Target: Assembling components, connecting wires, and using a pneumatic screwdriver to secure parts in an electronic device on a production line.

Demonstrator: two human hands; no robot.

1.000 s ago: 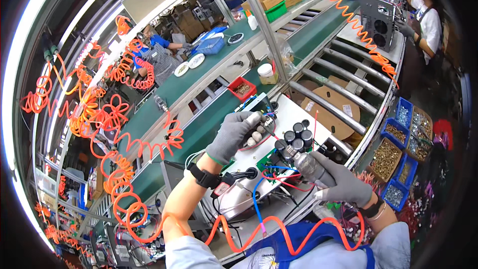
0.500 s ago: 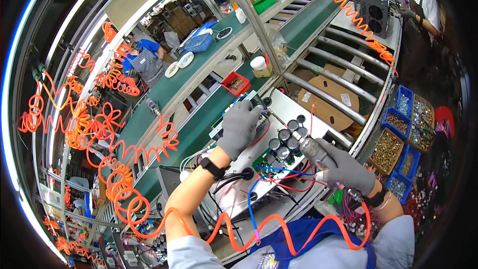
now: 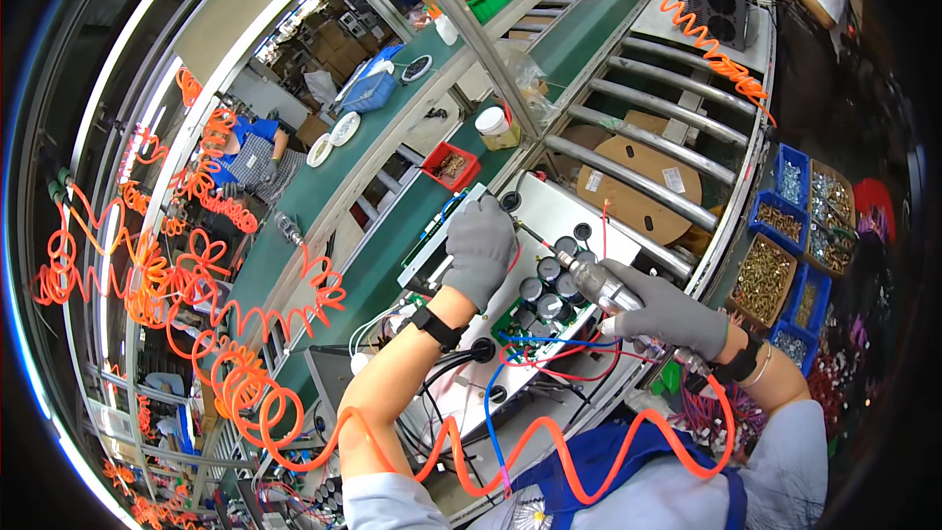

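A white metal chassis (image 3: 618,240) lies in front of me, with several black cylindrical capacitors (image 3: 531,290) and a green circuit board (image 3: 510,329) on it. My left hand (image 3: 481,250), in a grey glove, is closed over a metal-edged circuit board (image 3: 429,253) at the chassis's far left side; its fingertips are partly hidden. In my gloved right hand (image 3: 677,314) is an air screwdriver (image 3: 601,285). Its long bit slants up and left above the capacitors, the tip close to my left fingers. Red and blue wires (image 3: 559,341) loop across the near side.
An orange coiled air hose (image 3: 559,427) crosses before my body to the screwdriver. Beyond the chassis, a red bin (image 3: 451,167) of screws and a white tub (image 3: 493,123) stand by the green conveyor. Metal rollers (image 3: 638,182) run right; bins of fasteners (image 3: 763,278) sit farther right. Two people work nearby.
The screwdriver has moved left and slightly up, its bit now reaching my left fingers. My left hand has shifted a little right, its fingers more curled. The whole view has turned slightly.
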